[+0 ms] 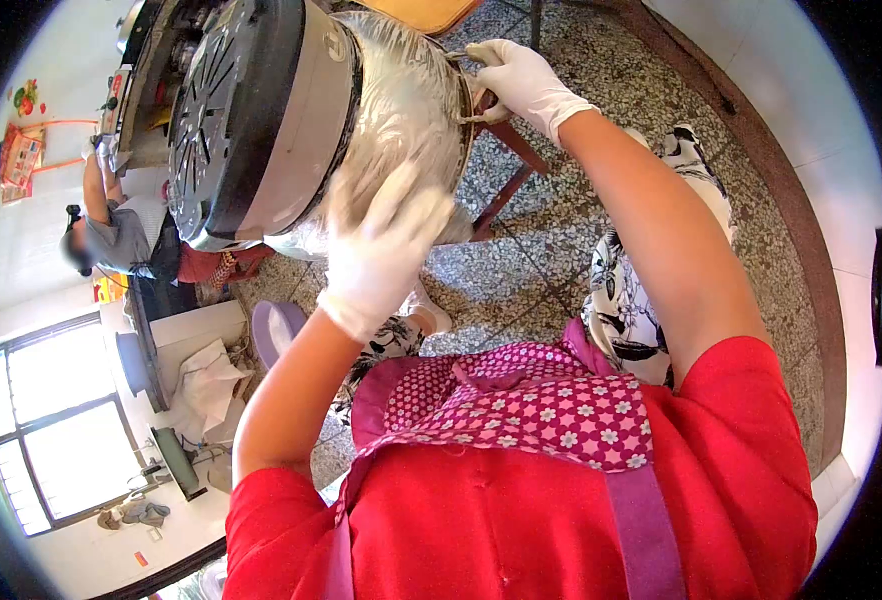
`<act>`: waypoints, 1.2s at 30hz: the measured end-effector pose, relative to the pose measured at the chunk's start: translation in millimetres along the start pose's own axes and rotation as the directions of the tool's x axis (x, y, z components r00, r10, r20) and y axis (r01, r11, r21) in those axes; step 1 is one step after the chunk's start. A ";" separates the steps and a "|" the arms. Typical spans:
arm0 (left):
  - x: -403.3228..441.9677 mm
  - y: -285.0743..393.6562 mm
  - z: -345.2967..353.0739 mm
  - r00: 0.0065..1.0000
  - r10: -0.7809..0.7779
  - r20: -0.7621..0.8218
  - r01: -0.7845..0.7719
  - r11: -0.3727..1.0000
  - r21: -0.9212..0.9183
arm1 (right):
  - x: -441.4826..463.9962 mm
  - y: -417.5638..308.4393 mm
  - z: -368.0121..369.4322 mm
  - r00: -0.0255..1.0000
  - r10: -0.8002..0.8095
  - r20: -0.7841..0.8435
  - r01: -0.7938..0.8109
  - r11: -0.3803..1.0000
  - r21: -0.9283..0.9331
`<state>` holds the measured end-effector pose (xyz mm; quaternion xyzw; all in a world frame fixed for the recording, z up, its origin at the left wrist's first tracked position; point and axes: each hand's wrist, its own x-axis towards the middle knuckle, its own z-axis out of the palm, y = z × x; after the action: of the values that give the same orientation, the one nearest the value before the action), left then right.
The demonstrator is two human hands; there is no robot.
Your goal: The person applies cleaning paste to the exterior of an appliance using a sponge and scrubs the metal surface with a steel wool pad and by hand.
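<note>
A person in a red shirt and pink patterned apron (561, 420) works both white-gloved hands at a large drum (321, 130), seen from the head camera. The drum sits at the upper left of the view, in front of the person, its long axis running across from left to right. Its black, slotted end points left; the opposite end points right, next to brown wooden legs (521, 150) above the speckled floor (781, 230). Whether it stands upright or lies over, I cannot tell from this steep angle.

The black end is round and ribbed with dark slots, its surface glossy and scuffed with pale flecks. Behind it comes a smooth grey-beige band edged by a dark seam. The rest of the body is wrapped in crinkled, shiny film, silvery to yellowish and creased all round.

The right hand (521, 85) grips the drum's rim at the right-hand end, fingers bent around the edge. The left hand (386, 245), blurred, has its fingers spread over the wrapped side; whether it touches the film is unclear. At far left, a second person (136, 235) in grey stands with arms raised, near a window (56, 420).
</note>
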<state>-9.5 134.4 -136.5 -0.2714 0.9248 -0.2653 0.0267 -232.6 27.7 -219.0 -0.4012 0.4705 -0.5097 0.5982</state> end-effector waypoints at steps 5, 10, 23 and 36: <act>-113.4 -26.7 18.3 0.997 -0.036 0.068 0.020 0.976 0.217 | 6.4 13.9 1.8 0.999 -0.015 -0.052 0.014 1.000 -0.020; -56.3 -4.8 14.0 0.993 -0.111 -0.028 0.113 0.992 0.061 | 5.1 7.4 2.3 0.997 -0.018 -0.079 0.014 0.999 -0.052; -103.9 -19.9 25.6 0.922 -0.345 -0.178 0.342 0.939 -0.046 | 3.2 2.1 2.6 0.999 0.041 -0.027 -0.041 0.999 -0.018; -26.2 17.3 17.8 0.928 -0.322 -0.187 0.299 0.944 -0.143 | 8.6 10.6 -1.2 0.999 0.001 -0.054 -0.007 0.993 -0.120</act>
<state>7.9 151.7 -163.0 -0.3864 0.8812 -0.2408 -0.1274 -231.0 20.8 -230.8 -0.4217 0.5172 -0.4898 0.5611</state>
